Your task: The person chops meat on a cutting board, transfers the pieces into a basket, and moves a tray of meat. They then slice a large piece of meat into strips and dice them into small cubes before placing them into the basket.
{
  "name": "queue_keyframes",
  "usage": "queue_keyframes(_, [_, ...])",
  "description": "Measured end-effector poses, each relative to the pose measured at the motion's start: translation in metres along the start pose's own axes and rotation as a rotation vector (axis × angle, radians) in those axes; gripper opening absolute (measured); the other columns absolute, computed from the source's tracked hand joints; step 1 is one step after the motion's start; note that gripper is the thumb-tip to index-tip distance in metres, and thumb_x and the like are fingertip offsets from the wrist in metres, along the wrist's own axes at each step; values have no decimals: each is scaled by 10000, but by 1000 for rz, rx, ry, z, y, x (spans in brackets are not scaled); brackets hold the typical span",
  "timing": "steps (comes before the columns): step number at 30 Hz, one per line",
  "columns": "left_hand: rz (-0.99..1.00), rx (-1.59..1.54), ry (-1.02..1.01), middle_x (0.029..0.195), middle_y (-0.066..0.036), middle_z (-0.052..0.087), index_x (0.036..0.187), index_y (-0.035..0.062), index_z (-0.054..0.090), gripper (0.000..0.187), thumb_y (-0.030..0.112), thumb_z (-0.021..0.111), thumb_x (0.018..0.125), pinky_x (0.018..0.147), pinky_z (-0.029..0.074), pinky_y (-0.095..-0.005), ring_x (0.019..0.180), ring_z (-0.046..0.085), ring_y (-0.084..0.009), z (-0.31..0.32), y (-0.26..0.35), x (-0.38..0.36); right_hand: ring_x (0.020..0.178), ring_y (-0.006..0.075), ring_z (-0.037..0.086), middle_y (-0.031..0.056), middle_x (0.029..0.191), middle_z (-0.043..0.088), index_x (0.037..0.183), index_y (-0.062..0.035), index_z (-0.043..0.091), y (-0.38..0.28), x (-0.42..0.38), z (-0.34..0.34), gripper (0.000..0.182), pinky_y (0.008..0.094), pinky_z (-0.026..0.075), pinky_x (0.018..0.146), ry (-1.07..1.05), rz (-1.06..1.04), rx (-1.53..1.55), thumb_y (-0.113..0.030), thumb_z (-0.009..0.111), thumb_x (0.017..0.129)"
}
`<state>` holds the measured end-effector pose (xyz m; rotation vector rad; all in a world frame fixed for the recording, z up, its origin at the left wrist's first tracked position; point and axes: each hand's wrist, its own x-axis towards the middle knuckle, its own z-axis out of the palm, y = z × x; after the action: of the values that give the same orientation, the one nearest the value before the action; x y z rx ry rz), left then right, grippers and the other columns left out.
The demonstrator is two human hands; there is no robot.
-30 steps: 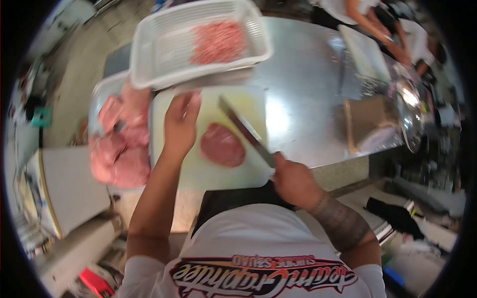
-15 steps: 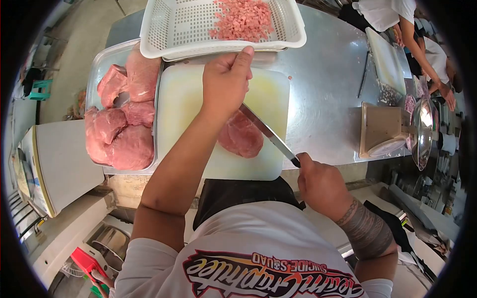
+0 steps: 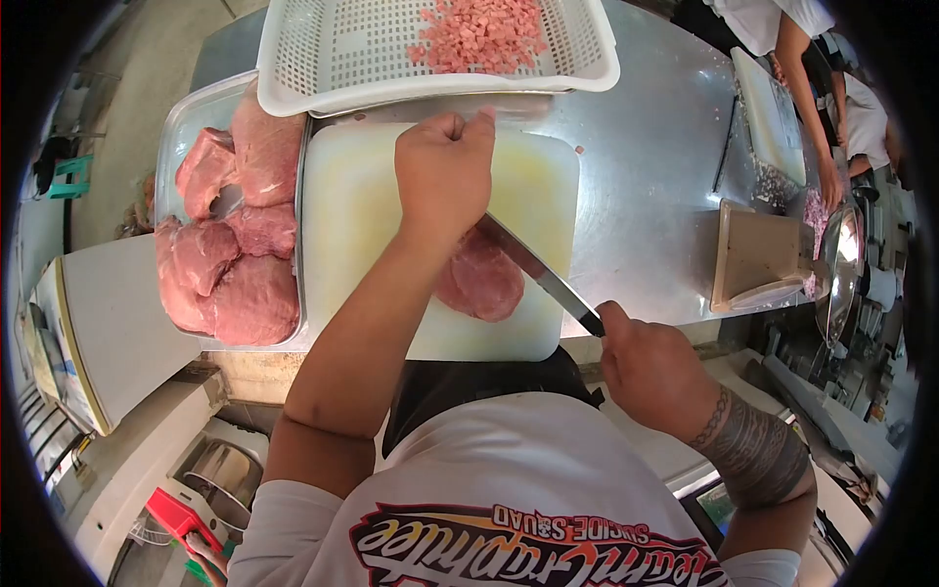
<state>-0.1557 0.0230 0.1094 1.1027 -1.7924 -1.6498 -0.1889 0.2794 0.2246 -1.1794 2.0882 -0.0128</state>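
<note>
My left hand (image 3: 445, 171) is closed into a fist at the far edge of the white cutting board (image 3: 357, 225), just below the rim of a white perforated basket (image 3: 333, 59); nothing shows in its fingers. The basket holds diced pink meat (image 3: 481, 31). My right hand (image 3: 650, 367) grips the handle of a knife (image 3: 536, 266), and the blade lies across a flat slab of raw meat (image 3: 486, 282) on the board. My left forearm hides part of the slab.
A metal tray (image 3: 181, 127) left of the board holds several large raw meat chunks (image 3: 235, 259). On the steel table (image 3: 646, 166) stand a scale (image 3: 758, 256) with a metal bowl (image 3: 836, 269) and another board (image 3: 773, 117), where a co-worker (image 3: 782, 39) works.
My left hand moved from beside the meat slab up to the board's far edge by the basket and curled shut. The knife stays in my right hand, resting across the slab.
</note>
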Motion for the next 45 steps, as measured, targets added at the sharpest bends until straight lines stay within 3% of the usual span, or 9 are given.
queue_keyframes(17, [-24,-59,100,570,-2,493,617,8,526,498,221,718,1024,549,400,-346,571,393,-93,-13,-42,35,668,394,704,175,711,663,1126,3,498,-5,46,24,237,499,563,606,26,-66,-14,-25,593,910])
queue_keyframes(29, [200,-10,145,581,28,450,610,26,477,519,206,708,1038,532,337,-326,588,352,-71,-25,-77,45,664,374,715,161,768,686,1090,-32,522,22,95,95,156,499,571,573,253,-128,-55,-61,562,942])
queue_keyframes(32, [107,-105,125,582,31,452,607,26,478,513,187,715,1033,531,336,-319,590,353,-69,-21,-64,48,678,382,714,165,775,684,1077,-36,512,14,89,74,152,504,571,595,132,-59,-55,-62,575,942])
queue_keyframes(38, [107,-173,146,586,27,461,614,23,491,504,190,728,1026,535,361,-330,590,363,-75,-23,19,-5,712,414,698,185,762,676,1098,-21,509,-1,8,15,202,523,557,645,128,-116,23,-69,616,934])
queue_keyframes(45, [41,-40,119,572,6,475,622,13,506,492,205,717,1022,553,391,-341,595,385,-93,-14,-1,-12,694,427,687,205,732,668,1158,17,497,6,-1,10,261,532,544,635,33,-115,14,-53,617,937])
